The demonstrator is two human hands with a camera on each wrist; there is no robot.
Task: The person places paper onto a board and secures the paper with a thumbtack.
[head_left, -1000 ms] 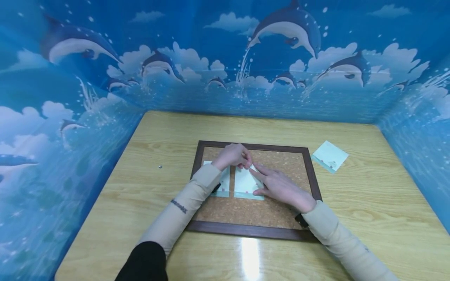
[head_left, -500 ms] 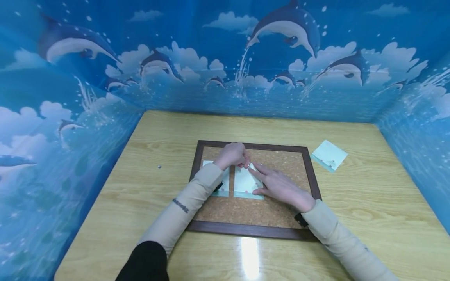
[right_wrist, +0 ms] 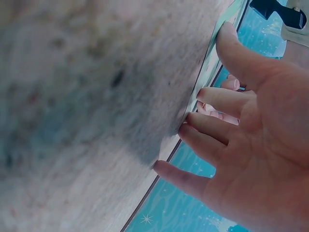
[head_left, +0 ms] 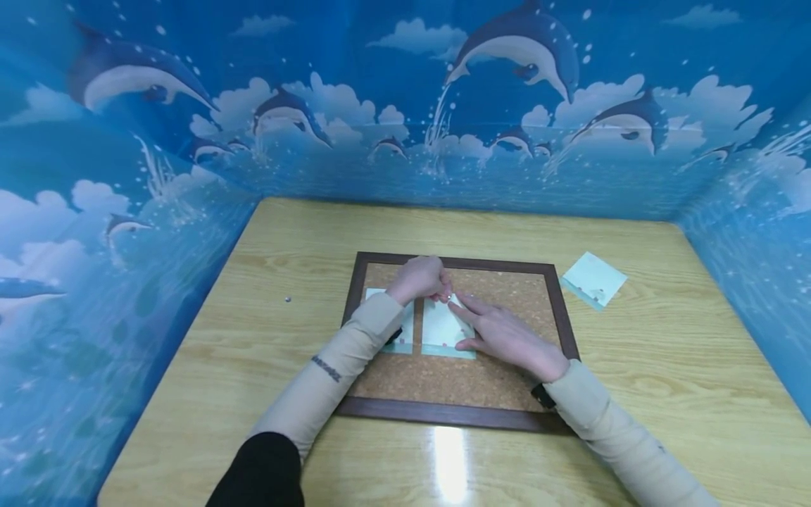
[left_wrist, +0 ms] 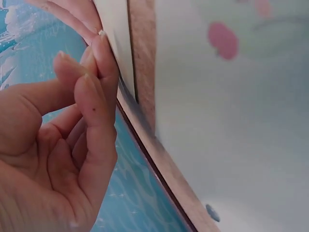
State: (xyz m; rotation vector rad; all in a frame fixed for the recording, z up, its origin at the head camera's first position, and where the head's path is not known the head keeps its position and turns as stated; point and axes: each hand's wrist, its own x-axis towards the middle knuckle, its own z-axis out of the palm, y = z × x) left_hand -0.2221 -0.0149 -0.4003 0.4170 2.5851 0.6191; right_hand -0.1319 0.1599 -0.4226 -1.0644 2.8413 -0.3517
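On the framed cork board (head_left: 405, 384), my left hand (head_left: 419, 279) pinches a small shiny thumbtack (left_wrist: 102, 33) at the top edge of the middle pale-green note (head_left: 438, 329). The left fingertips partly hide the tack. My right hand (head_left: 510, 338) lies over that note's right side, its fingers straight and the fingertips (right_wrist: 193, 116) holding the paper against the cork. To the left, partly behind my left wrist, is another pale-green note (head_left: 406, 327). In the left wrist view this nearer note fills the right side, with a silver thumbtack (left_wrist: 212, 212) at its edge.
A loose pale-green note (head_left: 595, 280) lies on the table (head_left: 665, 338) right of the board. One small silver tack (head_left: 288, 299) lies on the table to the left. A dolphin-print backdrop (head_left: 405, 176) encloses the back and sides.
The left fingers have shifted very slightly at the note's top edge, and the shiny tack there shows more clearly. The right hand and the notes stay in place.
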